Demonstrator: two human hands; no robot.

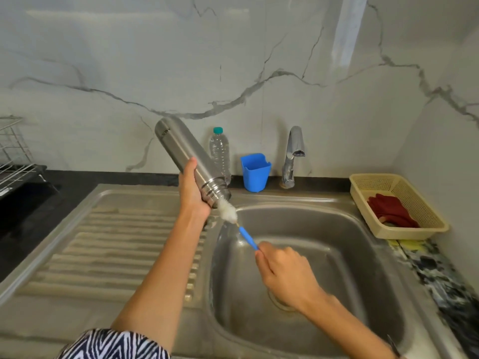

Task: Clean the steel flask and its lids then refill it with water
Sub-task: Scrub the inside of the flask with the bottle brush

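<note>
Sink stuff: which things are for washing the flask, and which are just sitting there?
For the job: steel flask, bottle brush, sink, tap, left hand, right hand.

Just sitting: plastic bottle, blue cup, yellow basket with red cloth, wire rack.

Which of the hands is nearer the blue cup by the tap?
Left. The left hand grips the steel flask just left of the blue cup; the right hand holds the brush handle lower down, over the sink.
</note>
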